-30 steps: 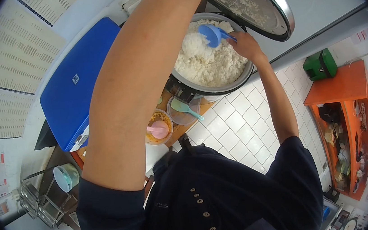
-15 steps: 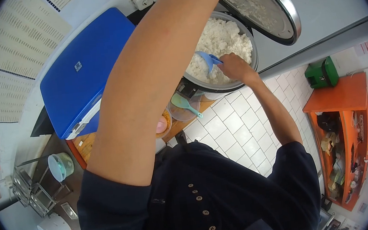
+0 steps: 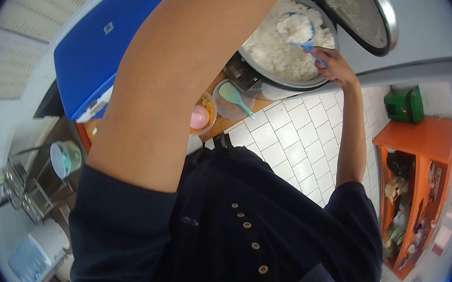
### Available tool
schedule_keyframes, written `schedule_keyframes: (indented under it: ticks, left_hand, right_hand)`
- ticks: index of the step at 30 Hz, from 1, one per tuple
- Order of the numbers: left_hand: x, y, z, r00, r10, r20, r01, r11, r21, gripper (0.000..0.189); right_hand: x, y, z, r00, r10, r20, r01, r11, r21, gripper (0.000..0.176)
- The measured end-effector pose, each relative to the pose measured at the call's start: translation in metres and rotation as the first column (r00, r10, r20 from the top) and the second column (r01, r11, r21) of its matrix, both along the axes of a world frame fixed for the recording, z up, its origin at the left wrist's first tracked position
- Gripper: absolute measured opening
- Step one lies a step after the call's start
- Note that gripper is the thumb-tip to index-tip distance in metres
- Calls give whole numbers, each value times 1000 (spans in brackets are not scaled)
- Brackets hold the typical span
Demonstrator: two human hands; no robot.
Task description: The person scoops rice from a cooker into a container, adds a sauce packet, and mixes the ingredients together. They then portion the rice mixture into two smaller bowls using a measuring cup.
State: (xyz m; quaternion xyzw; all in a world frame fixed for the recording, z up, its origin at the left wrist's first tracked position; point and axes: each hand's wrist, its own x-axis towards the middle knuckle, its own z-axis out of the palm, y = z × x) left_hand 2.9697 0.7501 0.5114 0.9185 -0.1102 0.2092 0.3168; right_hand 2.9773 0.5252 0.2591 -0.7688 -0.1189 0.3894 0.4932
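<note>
My right hand [image 3: 335, 65] is closed around the handle of a blue rice scoop [image 3: 308, 47]. White rice fills the scoop's bowl, which is over the large rice cooker [image 3: 302, 86]. Cooked rice [image 3: 273, 52] lies in the cooker's pot, partly hidden behind my left forearm. The cooker's lid [image 3: 353, 8] stands raised, with rice grains stuck to its inner side. My left arm [image 3: 188, 50] reaches across the cooker and leaves the picture at the top, so my left hand is out of sight.
A turquoise spatula [image 3: 238, 99] rests over a clear container beside the cooker. Next to it is a tub with a pink scoop [image 3: 199, 117]. A blue cooler box [image 3: 93, 50] stands left. An orange cabinet [image 3: 421, 138] carrying a green box [image 3: 403, 105] is at right.
My right hand has turned and raised the rice scoop, now loaded with rice. The view has shifted, so the cooker sits higher and further right.
</note>
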Motion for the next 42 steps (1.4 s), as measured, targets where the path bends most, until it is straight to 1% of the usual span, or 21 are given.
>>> schedule_keyframes:
  ticks: [4, 7, 8, 9, 10, 13, 16, 19, 20, 21, 22, 25, 26, 28, 29, 30, 34, 36, 39, 40, 42]
  left_hand:
    - [-14, 8, -6, 997, 33, 69, -33, 999, -1, 55]
    - [-26, 3, -4, 993, 118, 27, -118, 993, 12, 57]
    - [-23, 6, -6, 996, 87, 36, -87, 996, 2, 57]
    - [-19, 11, -10, 998, 53, 46, -52, 999, -11, 57]
    - [-16, 13, -12, 998, 17, 59, -15, 1000, -25, 57]
    - [-31, 3, -8, 994, 108, 23, -108, 994, -2, 57]
    - [-31, 4, -9, 994, 102, 30, -103, 995, 17, 56]
    - [-26, 14, -8, 1000, 5, -30, -3, 998, 67, 55]
    - [-22, 12, -9, 1000, 25, -19, -24, 998, 53, 54]
    - [-17, 8, -12, 999, 46, -11, -45, 998, 36, 53]
    - [-14, 7, -13, 998, 69, -2, -69, 997, 19, 53]
    - [-28, 12, -13, 1000, -8, 7, 8, 998, -67, 51]
    - [-30, 14, -11, 998, -42, -37, 41, 999, -32, 51]
    - [-31, 19, -2, 988, -104, -117, 108, 993, 37, 50]
    - [-31, 20, 0, 992, -91, -87, 93, 995, 19, 50]
    - [-32, 21, 0, 995, -76, -60, 76, 997, 3, 50]
    - [-36, 17, -12, 999, -29, 20, 31, 995, -91, 50]
    - [-32, 16, -12, 1000, -23, 21, 24, 998, -60, 51]
    - [-23, 11, -8, 1000, -11, -7, 11, 1000, -26, 53]
    - [-20, 10, -7, 1000, -2, -23, 1, 1000, -13, 53]
    - [-25, -1, -11, 996, 71, 51, -69, 997, -33, 54]
  right_hand:
    - [-40, 10, 18, 997, -9, 75, 6, 999, 47, 40]
    - [-79, 18, 22, 996, 54, -64, -44, 989, 139, 36]
    - [-95, 22, 21, 990, 64, -123, -43, 984, 172, 34]
    - [-109, 27, 21, 959, 131, -250, -81, 976, 203, 31]
    - [-127, 34, 14, 941, 80, -329, -26, 986, 165, 29]
    - [-164, 52, -35, 813, 236, -532, -110, 960, 257, 25]
    - [-181, 72, -105, 786, 253, -565, -154, 964, 217, 30]
    - [-186, 95, -180, 920, 220, -323, -224, 974, 27, 31]
    - [-185, 103, -214, 950, 302, 81, -303, 953, -5, 32]
    - [-185, 108, -249, 814, 348, 465, -359, 931, -69, 33]
    - [-186, 114, -266, 536, 353, 767, -384, 911, -151, 36]
    - [-217, 144, -225, 400, 532, 746, -226, 846, -482, 49]
    - [-227, 148, -230, 319, 556, 768, -212, 831, -514, 58]
    - [-240, 150, -237, 251, 646, 721, -199, 764, -614, 63]
    - [-241, 152, -238, 210, 685, 697, -191, 728, -658, 65]
    - [-241, 152, -244, 220, 676, 704, -191, 737, -648, 69]
    - [-236, 138, -233, 304, 576, 759, -298, 814, -498, 67]
    - [-229, 127, -229, 324, 481, 815, -333, 864, -378, 66]
    - [-224, 122, -213, 344, 425, 837, -359, 884, -301, 60]
    - [-224, 121, -198, 391, 398, 830, -384, 890, -246, 57]
    - [-226, 118, -151, 478, 344, 808, -431, 894, -126, 50]
